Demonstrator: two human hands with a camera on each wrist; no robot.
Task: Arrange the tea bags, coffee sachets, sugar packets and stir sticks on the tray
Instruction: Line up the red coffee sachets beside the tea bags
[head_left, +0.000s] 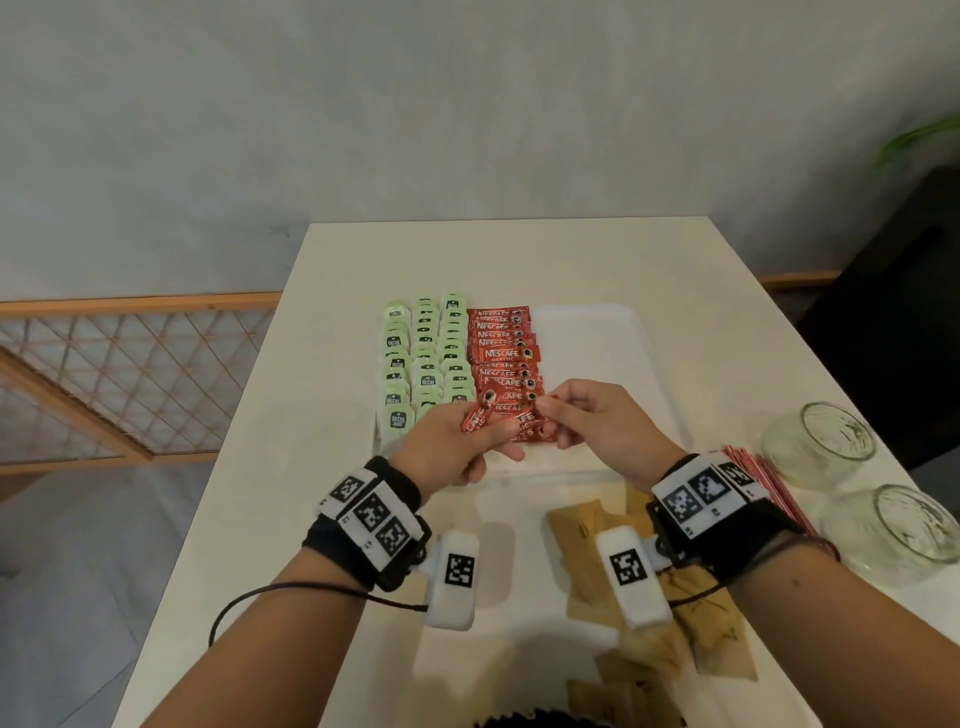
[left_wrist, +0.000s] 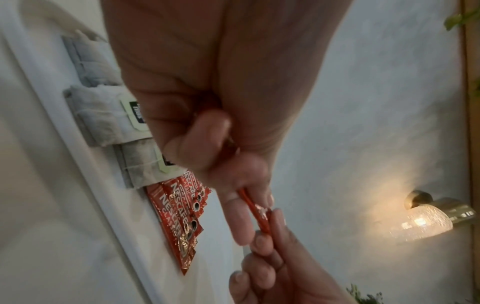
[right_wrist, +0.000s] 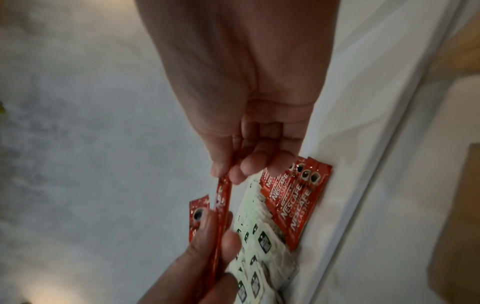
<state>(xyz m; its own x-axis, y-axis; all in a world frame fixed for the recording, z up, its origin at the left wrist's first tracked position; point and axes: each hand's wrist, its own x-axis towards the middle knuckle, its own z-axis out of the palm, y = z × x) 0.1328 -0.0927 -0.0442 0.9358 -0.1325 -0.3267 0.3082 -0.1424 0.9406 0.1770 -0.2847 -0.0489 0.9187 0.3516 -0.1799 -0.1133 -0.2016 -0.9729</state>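
White tabletop (head_left: 363, 649) fills the head view, long axis 6 to 12 o'clock. White tray (head_left: 613, 343) at centre, rim visible at 1 to 3 o'clock, its right half bare.

Tea bags (head_left: 423, 358): three columns on the tray's 9 o'clock side, overlapping like shingles; exact count not readable, roughly ten per column. Pale green tags with a dark logo, "McCoy" legible on a few.

Coffee sachets (head_left: 501, 353): one overlapping column just right of the tea bags, touching them; about ten showing, red, printed "NESCAFE CLASSIC" with a cup picture.

Sugar packets (head_left: 576, 525): brown pile on the tabletop at 5 o'clock of the tray, partly under the right wrist; count unclear, print not readable.

Two clear glass jars (head_left: 821, 441) lying on their sides at 3 to 4 o'clock, close together.

Stir sticks (head_left: 758, 478): red-and-white bundle between the jars and the right wrist, too many and too fine to count.

Left hand (head_left: 447, 447) above the tray's near edge at 7 o'clock, fingers curled around a few loose held sachets (head_left: 480, 413); at least two visible in the right wrist view. Right hand (head_left: 597, 415) at 5 o'clock of the sachet column, thumb and forefinger pinching the top end of one of those sachets. Both grasping, hands nearly touching.

Black wristbands with square-code markers (head_left: 371, 512) on both wrists.
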